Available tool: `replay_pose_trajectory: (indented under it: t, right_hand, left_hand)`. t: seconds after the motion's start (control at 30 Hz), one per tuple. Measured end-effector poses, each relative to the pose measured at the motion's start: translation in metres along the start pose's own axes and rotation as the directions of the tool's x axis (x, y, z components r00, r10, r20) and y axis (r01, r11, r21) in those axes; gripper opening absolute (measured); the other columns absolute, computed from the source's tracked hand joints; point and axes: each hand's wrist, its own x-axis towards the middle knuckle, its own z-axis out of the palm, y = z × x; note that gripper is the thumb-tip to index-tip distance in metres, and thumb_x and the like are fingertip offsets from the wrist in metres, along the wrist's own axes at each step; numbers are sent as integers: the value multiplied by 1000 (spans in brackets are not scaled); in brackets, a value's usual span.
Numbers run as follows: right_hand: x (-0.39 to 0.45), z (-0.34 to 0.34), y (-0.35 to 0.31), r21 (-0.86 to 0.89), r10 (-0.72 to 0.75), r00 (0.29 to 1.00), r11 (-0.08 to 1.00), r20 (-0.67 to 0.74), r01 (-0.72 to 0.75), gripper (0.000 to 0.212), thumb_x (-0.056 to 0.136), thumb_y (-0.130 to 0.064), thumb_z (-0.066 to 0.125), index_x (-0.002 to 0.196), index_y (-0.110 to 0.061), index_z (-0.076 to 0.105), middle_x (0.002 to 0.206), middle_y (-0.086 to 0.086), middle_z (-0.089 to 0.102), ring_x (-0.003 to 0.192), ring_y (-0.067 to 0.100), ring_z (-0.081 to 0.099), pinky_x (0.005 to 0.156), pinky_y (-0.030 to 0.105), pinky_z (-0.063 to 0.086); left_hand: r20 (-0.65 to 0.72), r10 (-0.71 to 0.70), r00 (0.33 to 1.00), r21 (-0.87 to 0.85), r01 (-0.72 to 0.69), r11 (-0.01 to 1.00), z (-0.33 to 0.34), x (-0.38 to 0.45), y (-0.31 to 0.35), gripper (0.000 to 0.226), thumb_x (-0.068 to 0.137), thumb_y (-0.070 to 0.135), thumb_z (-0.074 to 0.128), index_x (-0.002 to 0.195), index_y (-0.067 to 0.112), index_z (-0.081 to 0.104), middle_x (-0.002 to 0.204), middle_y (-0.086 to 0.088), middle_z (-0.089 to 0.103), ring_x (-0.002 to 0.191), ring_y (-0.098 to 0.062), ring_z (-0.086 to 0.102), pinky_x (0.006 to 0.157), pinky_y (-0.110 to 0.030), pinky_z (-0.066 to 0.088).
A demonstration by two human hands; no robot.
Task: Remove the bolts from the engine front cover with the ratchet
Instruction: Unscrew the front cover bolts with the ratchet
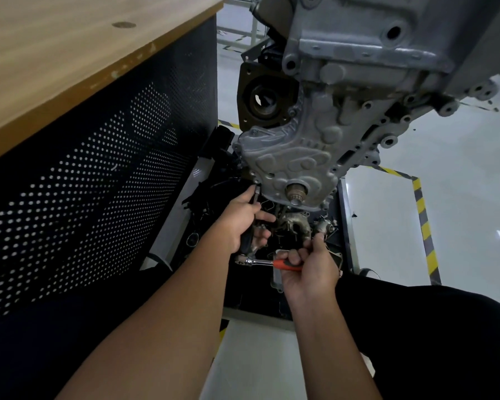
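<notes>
Front cover [289, 157] overhangs you at 12 o'clock. Perforated cabinet panel [104, 174] walls off 9 o'clock. Loose parts in tray [345, 226] crowd space beneath. Open floor [459, 197] at 3 o'clock.

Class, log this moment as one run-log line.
left hand: holds driver at front cover lower-left bolt | right hand: grips ratchet, off the cover

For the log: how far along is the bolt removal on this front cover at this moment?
Done: cannot tell how many bolts are already out, though several flange holes look empty. In hand: the left hand holds a black-handled driver with its tip at the lower-left corner of the front cover; the right hand grips the ratchet, off the engine. Left: the cover is still mounted.
</notes>
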Motion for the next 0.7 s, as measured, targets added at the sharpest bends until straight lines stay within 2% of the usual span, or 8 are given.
replay_pose_trajectory:
  t: [0.13,0.23,0.33,0.4,0.47,0.57,0.63,0.7]
  right_hand:
    - [2,3,0,-4,11,1000,1000,9,-11,36,106,-30,53,76,-13,48,48,-2,32,38,13,32,49,29,41]
    - [1,4,5,-48,16,1000,999,18,-15,34,106,-27,54,76,-12,50,48,-2,32,37,13,31,47,28,41]
    - [0,3,13,-109,27,999,994,23,-24,31,105,-25,56,77,-11,52,52,-1,35,38,12,31,45,28,40]
    - [-3,-1,18,-126,28,999,992,38,-23,30,104,-24,57,78,-12,54,54,-1,40,38,12,31,44,28,39]
    - [-8,-6,19,-116,21,998,993,57,-14,29,103,-23,59,76,-13,54,55,-1,40,38,11,31,42,28,39]
    - [-20,-9,14,-104,24,997,994,77,-16,30,101,-23,60,74,-14,51,53,-3,35,37,11,28,44,28,38]
    - [-32,-6,8,-150,8,994,989,106,8,32,100,-24,60,71,-14,51,49,-3,30,37,12,28,45,28,37]
    - [-44,-4,0,-319,-48,995,945,93,75,31,98,-24,63,69,-14,54,49,-2,35,39,14,36,46,29,39]
  left_hand:
    - [-12,17,1000,-13,-17,1000,0,7,4,57,108,18,41,153,51,30,83,-14,75,58,-27,68,53,-38,57]
    - [-77,42,996,-9,-43,999,2,11,4,52,107,18,45,150,47,39,72,-12,70,65,-29,73,50,-34,55]
    - [-249,121,961,36,-116,993,5,14,6,26,103,27,57,128,34,63,67,-4,69,51,-16,66,41,-24,44]
    - [-365,154,918,68,-138,988,6,15,5,11,101,27,60,109,27,68,70,-3,68,42,-11,59,39,-22,40]
    - [-403,181,897,100,-153,983,7,8,3,9,101,26,58,99,26,68,74,-5,65,44,-13,55,41,-23,40]
    - [-438,224,870,154,-173,973,8,-11,-1,19,104,26,51,90,21,63,73,-4,57,59,-18,50,53,-29,43]
    - [-466,238,852,112,-210,971,6,-28,0,24,105,26,47,88,14,60,68,-1,50,55,-16,45,50,-28,41]
    - [-485,247,839,39,-261,965,3,-46,5,26,106,27,45,86,16,56,66,0,45,48,-13,40,41,-23,36]
